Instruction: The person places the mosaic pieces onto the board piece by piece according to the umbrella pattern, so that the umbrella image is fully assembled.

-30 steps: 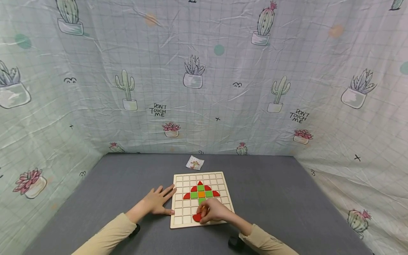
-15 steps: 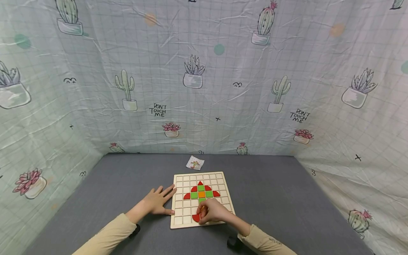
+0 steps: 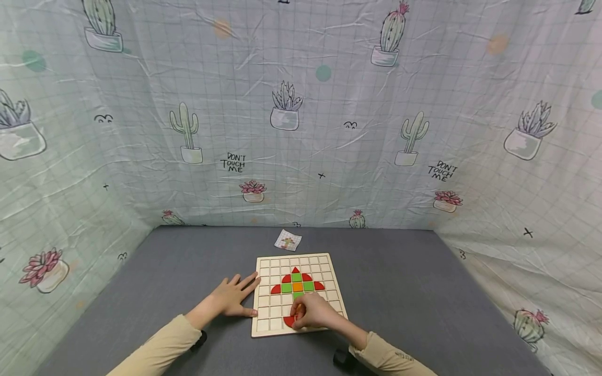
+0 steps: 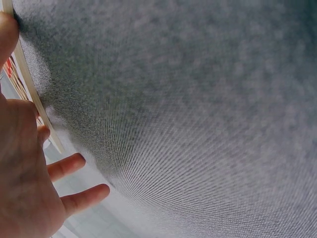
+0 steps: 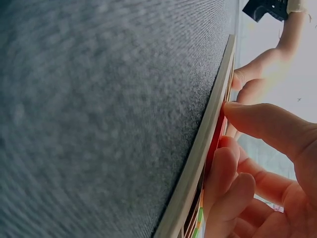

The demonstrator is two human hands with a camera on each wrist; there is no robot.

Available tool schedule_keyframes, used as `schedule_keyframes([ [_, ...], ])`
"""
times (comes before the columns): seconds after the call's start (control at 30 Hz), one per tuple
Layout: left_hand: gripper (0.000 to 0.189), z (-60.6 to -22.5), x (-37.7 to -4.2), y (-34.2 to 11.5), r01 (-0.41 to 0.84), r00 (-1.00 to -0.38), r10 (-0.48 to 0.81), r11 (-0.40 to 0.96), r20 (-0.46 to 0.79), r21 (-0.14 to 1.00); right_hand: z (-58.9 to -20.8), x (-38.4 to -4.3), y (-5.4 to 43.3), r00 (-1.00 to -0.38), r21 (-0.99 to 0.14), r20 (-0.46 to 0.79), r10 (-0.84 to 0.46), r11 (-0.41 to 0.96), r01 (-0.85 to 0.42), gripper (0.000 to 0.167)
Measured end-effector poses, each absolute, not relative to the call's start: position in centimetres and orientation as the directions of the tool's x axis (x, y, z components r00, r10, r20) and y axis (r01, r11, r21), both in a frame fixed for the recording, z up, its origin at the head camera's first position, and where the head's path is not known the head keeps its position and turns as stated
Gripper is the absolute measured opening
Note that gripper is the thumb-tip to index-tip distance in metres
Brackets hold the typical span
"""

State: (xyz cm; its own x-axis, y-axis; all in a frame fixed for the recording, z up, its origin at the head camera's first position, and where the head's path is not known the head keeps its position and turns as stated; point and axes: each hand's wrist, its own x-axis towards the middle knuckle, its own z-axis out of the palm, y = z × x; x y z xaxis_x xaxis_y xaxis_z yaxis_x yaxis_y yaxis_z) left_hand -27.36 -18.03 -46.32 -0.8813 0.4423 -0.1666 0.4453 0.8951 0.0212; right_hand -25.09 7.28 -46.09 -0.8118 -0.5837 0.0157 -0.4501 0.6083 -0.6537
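Note:
A pale wooden grid board (image 3: pixel 263 324) lies on the grey table. My left hand (image 3: pixel 230 297) has its fingers spread, with thumb and fingertips on the board's left edge; the left wrist view shows its little and ring fingers reaching past the frame. My right hand (image 3: pixel 316 312) pinches a red piece with a curved edge (image 3: pixel 289 322) at the board's near row, partly hidden by the fingers. From the right wrist, that red piece (image 5: pixel 216 139) lies low along the board's rim between thumb and fingers. Red, green (image 3: pixel 308 285) and orange (image 3: pixel 297 286) pieces form a figure beyond the right hand.
Behind the board lies a small paper card (image 3: pixel 288 240) printted with a coloured grid figure. A cactus-patterned cloth (image 3: pixel 320 146) hangs at the back and both sides of the table (image 3: pixel 390 292). Dark wrist devices show under both sleeves.
The red piece and the right fingertips have shifted very slightly, with the piece lying more squarely in the near row. The left hand has stayed in place.

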Motion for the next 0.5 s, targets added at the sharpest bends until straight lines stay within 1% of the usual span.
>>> schedule_keyframes([
  [0.17, 0.085, -46.2, -27.2, -18.0, 0.448, -0.881, 0.445, 0.894, -0.159, 0.019, -46.2, -25.2, 7.6, -0.803, -0.647, 0.024, -0.596, 0.603, -0.467, 0.016],
  [0.33, 0.086, -46.0, -27.0, -18.0, 0.466, -0.876, 0.463, 0.885, -0.136, 0.008, -46.0, -25.6, 9.0, -0.792, -0.656, 0.039, -0.609, 0.582, -0.480, 0.021],
  [0.4, 0.087, -46.0, -26.9, -18.2, 0.472, -0.872, 0.470, 0.881, -0.133, 0.021, -45.8, -25.8, 9.8, -0.793, -0.674, 0.038, -0.608, 0.571, -0.470, 0.022],
  [0.5, 0.087, -46.1, -26.7, -18.5, 0.485, -0.862, 0.490, 0.872, -0.126, 0.071, -45.5, -26.3, 11.4, -0.801, -0.682, 0.052, -0.596, 0.565, -0.465, 0.022],
])
